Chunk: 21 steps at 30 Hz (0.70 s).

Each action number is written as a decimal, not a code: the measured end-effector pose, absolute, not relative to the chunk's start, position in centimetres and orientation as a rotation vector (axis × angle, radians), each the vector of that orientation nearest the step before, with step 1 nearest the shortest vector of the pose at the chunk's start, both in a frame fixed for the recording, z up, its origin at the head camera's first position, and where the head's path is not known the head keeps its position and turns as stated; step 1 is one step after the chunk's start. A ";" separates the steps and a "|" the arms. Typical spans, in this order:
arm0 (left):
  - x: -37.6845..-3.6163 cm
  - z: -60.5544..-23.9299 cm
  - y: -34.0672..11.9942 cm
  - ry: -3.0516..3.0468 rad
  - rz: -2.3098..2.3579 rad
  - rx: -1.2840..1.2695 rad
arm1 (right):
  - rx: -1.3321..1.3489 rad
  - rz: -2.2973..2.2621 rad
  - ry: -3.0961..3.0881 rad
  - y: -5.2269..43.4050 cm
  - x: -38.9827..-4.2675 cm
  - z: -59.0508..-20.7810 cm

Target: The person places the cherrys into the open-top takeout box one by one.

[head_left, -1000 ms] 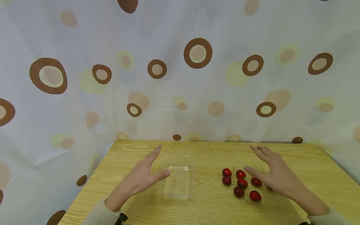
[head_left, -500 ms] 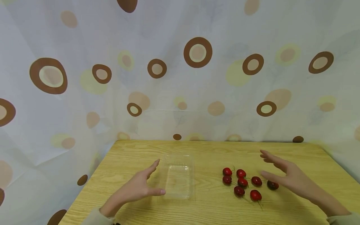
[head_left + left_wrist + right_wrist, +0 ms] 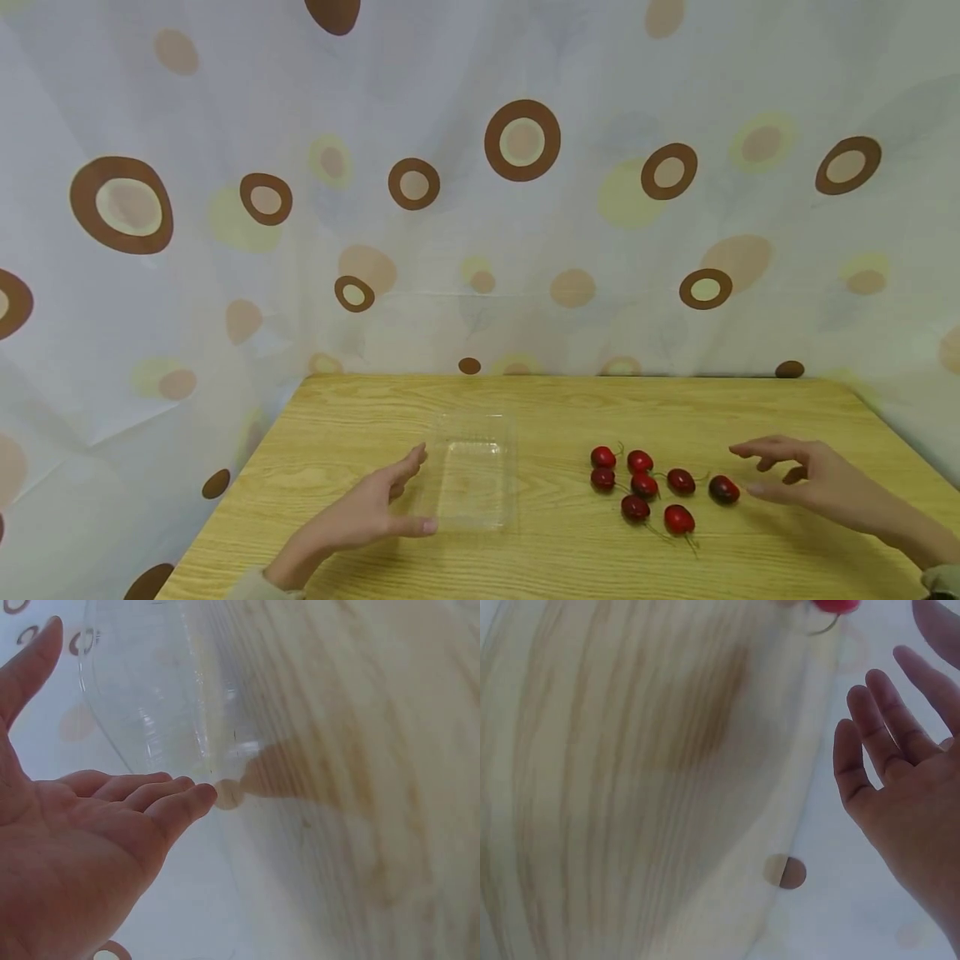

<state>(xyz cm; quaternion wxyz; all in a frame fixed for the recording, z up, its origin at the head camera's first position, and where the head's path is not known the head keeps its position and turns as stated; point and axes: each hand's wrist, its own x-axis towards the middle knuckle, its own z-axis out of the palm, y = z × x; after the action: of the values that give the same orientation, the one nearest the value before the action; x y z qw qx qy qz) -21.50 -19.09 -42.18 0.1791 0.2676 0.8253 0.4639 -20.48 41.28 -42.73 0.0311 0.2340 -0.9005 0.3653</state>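
Note:
A clear plastic tray lies on the wooden table, left of centre. My left hand hovers at its left side with fingers straight, holding nothing; the left wrist view shows the fingers close to the tray wall. Several red cherries lie in a loose group to the right. My right hand is just right of the rightmost cherry, fingers loosely bent and empty. In the right wrist view the palm is open and one cherry shows at the top edge.
A white curtain with brown and yellow circles hangs behind and to both sides of the table. The table's back edge meets it. Bare wood lies between the tray and the cherries.
Both hands have drawn back toward me and lowered. The right hand moved right, off the cherries, uncovering the rightmost one. The left hand slid down along the tray's left side.

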 end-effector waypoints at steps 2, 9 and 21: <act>-21.5 -42.3 -19.0 2.326 1.315 0.768 | 0.803 1.142 -2.770 42.1 -20.8 -43.2; -21.6 -42.7 -18.8 2.335 1.314 0.765 | 0.984 1.168 -2.752 43.6 -22.1 -44.4; -21.7 -42.6 -18.8 2.253 1.399 0.747 | 1.021 1.188 -2.765 43.6 -23.4 -44.9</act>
<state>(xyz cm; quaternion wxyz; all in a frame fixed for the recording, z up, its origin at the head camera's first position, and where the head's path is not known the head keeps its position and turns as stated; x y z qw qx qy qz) -21.73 -18.79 -42.60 0.1918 0.2660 0.8025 0.4984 -23.44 43.61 -44.94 -0.0182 0.3212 -0.8699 0.3738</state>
